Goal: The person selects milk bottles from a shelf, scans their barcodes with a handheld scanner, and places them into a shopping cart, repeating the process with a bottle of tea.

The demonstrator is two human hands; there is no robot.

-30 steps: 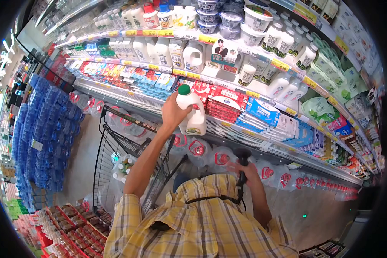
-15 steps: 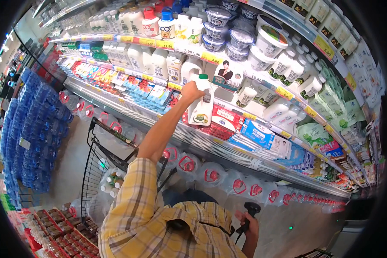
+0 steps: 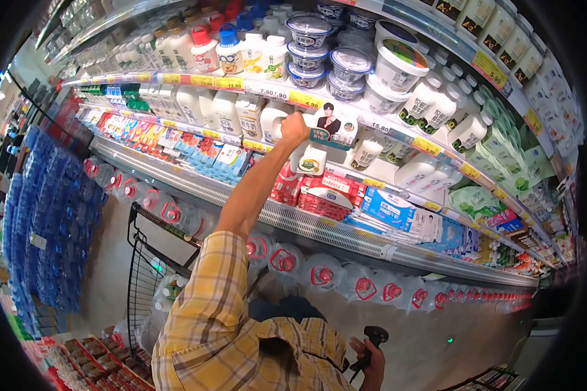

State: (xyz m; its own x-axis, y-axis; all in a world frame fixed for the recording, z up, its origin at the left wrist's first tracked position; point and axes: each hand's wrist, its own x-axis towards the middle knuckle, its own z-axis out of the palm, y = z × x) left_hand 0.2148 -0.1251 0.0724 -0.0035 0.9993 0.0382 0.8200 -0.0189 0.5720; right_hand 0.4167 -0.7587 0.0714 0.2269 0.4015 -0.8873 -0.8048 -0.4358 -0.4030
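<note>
My left hand point(image 3: 295, 129) is closed at the top of a white milk jug point(image 3: 312, 161) with a round label. Its cap and handle are hidden behind my fist and a promotional card point(image 3: 331, 125) with a person's picture. The jug stands tilted at the shelf, just above red milk cartons point(image 3: 329, 194). Other white jugs point(image 3: 272, 124) line the shelf to the left of my fist. Low at the right, my right hand point(image 3: 373, 365) is wrapped around a black handheld device with a grip point(image 3: 376, 337), held away from the shelves.
A black wire shopping cart point(image 3: 137, 280) with bottles inside stands at my left. Large clear water bottles point(image 3: 323, 270) line the floor beneath the refrigerated shelf. Blue bottled-water packs point(image 3: 49, 221) are stacked further left. Yogurt tubs point(image 3: 398, 65) fill the shelf above.
My left hand has carried the milk jug from in front of the cartons up and back into the shelf, partly behind the card. My right hand still holds the black device.
</note>
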